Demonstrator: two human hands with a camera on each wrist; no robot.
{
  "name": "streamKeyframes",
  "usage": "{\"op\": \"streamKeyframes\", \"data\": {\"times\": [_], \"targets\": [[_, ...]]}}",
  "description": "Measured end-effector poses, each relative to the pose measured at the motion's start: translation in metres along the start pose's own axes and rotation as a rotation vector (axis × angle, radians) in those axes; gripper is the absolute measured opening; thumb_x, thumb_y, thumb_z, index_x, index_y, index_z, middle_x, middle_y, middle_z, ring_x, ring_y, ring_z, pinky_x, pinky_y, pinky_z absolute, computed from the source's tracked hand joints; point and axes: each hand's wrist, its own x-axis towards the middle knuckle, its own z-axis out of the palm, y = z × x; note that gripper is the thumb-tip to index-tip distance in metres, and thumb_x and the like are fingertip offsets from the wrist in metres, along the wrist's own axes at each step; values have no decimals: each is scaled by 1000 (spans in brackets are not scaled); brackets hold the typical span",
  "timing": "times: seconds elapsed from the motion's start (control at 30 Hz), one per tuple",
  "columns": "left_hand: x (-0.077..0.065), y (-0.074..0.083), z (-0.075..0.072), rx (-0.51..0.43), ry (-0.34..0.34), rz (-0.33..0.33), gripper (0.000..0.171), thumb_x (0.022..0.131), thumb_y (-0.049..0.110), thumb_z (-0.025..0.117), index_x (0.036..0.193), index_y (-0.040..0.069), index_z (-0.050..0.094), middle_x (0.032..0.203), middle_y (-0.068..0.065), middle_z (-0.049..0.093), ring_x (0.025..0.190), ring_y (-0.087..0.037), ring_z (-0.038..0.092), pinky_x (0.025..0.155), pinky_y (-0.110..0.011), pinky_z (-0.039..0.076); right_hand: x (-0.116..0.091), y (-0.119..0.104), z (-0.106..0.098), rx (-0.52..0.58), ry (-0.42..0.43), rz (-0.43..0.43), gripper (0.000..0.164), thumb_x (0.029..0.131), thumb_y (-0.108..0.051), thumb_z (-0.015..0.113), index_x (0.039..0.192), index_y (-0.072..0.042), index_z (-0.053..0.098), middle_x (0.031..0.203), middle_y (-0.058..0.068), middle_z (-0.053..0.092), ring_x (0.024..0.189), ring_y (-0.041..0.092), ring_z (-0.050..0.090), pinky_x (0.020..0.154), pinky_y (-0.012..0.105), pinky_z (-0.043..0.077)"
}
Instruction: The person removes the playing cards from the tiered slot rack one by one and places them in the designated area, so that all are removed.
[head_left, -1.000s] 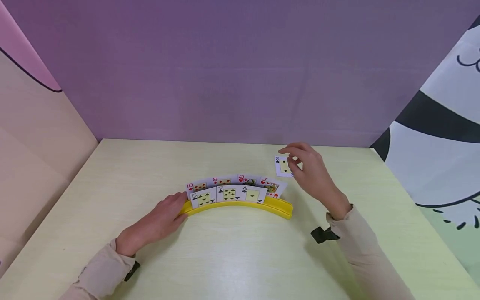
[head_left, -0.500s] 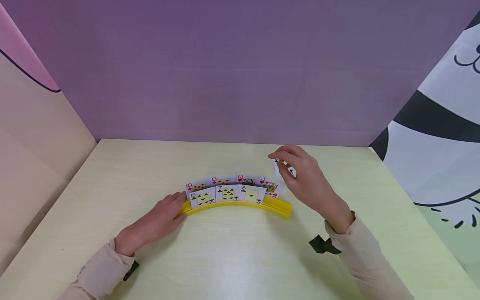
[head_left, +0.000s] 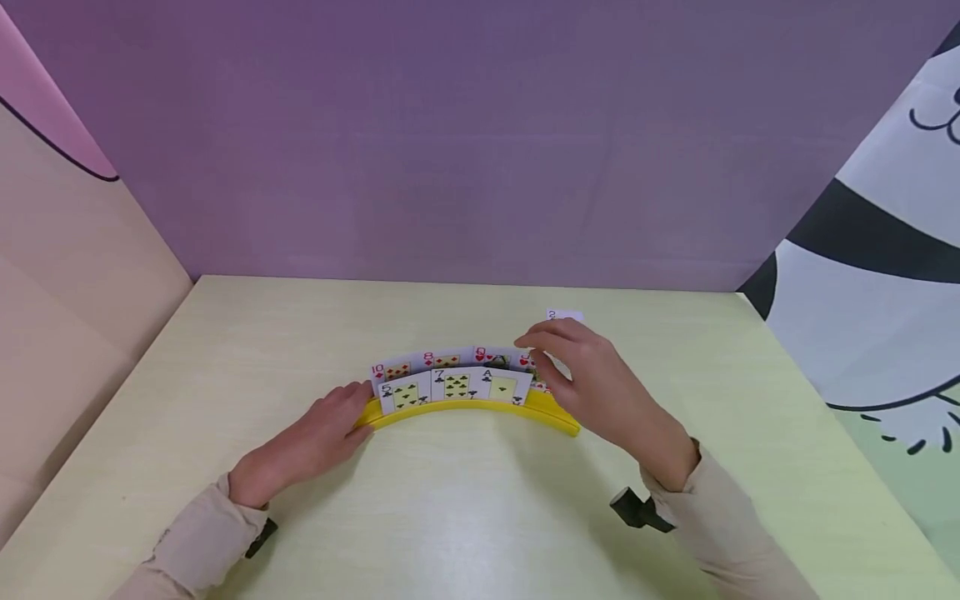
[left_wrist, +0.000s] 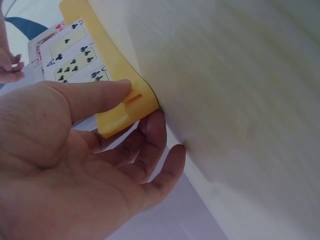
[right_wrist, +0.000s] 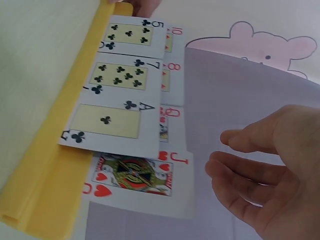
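A curved yellow card holder (head_left: 468,407) stands on the table. My left hand (head_left: 311,437) grips its left end, thumb in front and fingers behind, as the left wrist view shows. In the front row are the five (head_left: 405,395), seven (head_left: 457,386) and ace of clubs (head_left: 504,388). Behind them stand the ten (head_left: 393,371) and eight of diamonds (head_left: 442,361), the queen of hearts (head_left: 491,358) and the jack of hearts (right_wrist: 135,176). My right hand (head_left: 600,387) hovers by the jack, fingers loosely bent, nothing between thumb and fingertips in the right wrist view.
A loose black two card (head_left: 564,315) lies on the pale wooden table (head_left: 450,517) behind the holder, partly covered by my right hand. A purple panel (head_left: 465,150) rises at the table's back edge, with printed panels on both sides.
My right hand has come from above the two card, leftward and nearer to me, to the jack at the holder's right end. My left hand keeps its grip on the holder.
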Motion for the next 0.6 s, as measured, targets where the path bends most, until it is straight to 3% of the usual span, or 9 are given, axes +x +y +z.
{"op": "streamKeyframes", "data": {"times": [0.23,0.43,0.6], "targets": [[-1,-1,0,6,-13,-15,50,93,7,68,134,-8,44,125,-17,56,105,-29,53,89,-44,52,0,-4,13,-2,-98,4,21,92,1,65,111,-6,73,113,5,70,93,17,67,68,27,54],[0,-2,2,18,10,17,43,94,5,67,129,-7,46,119,-15,57,101,-27,53,85,-42,51,-1,-7,16,15,-96,13,23,92,1,65,113,-5,72,119,7,67,81,12,67,57,20,47],[0,-3,4,24,13,17,42,93,5,68,128,-6,46,119,-15,57,101,-28,53,85,-42,51,-2,-7,19,-28,-104,20,22,91,1,65,110,-6,74,115,4,64,66,5,59,51,20,42]]}}
